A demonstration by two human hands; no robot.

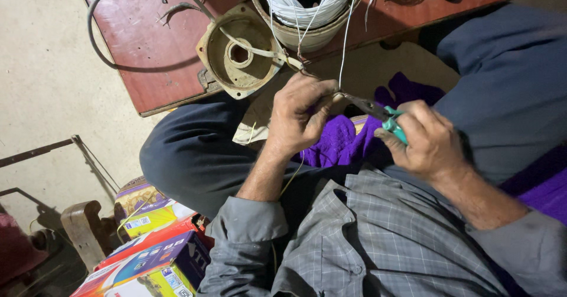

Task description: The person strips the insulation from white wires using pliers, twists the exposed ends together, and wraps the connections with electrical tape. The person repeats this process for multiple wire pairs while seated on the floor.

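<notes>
A person sits low with knees bent, wearing a grey checked shirt and dark trousers. The left hand (298, 117) is curled up, and its fingers pinch a thin white wire (346, 37) near its lower end. The wire runs up from the hand to a round pot (307, 34) that has loops of white wire wound inside it. The right hand (428, 137) is closed tight around the green handles of a pair of pliers (378, 112). The dark tip of the pliers points at the left hand and meets the wire just beside the pinching fingers.

The pot sits on a low red table (142, 49). Next to the pot lies a round rusty metal cover (239, 52) with a hole in the middle. A grey cable (94, 34) curls across the table. A purple cloth (342, 140) lies on the person's lap, under both hands. Bright cardboard boxes (153, 255) are stacked on the floor near the left elbow.
</notes>
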